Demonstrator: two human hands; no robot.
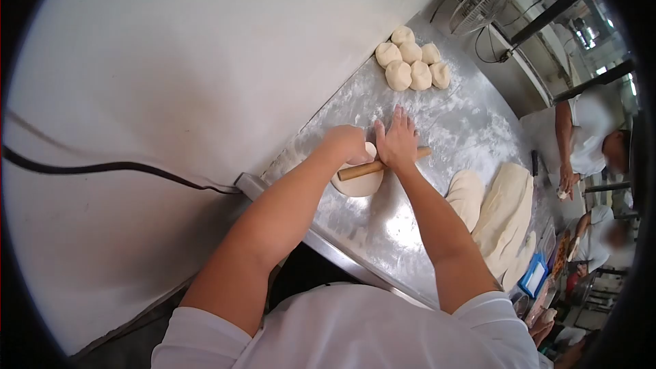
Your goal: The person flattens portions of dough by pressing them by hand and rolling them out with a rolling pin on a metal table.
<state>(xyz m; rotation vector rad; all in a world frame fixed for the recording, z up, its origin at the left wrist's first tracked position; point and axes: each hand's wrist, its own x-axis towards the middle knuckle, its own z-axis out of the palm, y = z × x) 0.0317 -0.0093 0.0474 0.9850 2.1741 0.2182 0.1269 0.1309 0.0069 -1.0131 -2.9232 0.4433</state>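
Note:
A flattened round of dough (358,186) lies on the floury metal table near the wall, with a wooden rolling pin (363,169) across it. My left hand (347,143) is closed at the far edge of this round, its fingers curled around the dough; the fingertips are partly hidden. Fingers stretched forward and apart, my right hand (398,138) rests its palm on the rolling pin. The pin's right end sticks out beyond that palm.
Several dough balls (410,61) sit together at the table's far end. On the right lie long dough pieces (506,212) and a blue-framed object (534,273). A wall (171,82) borders the left side. A fan (484,0) stands beyond; co-workers (577,130) are at right.

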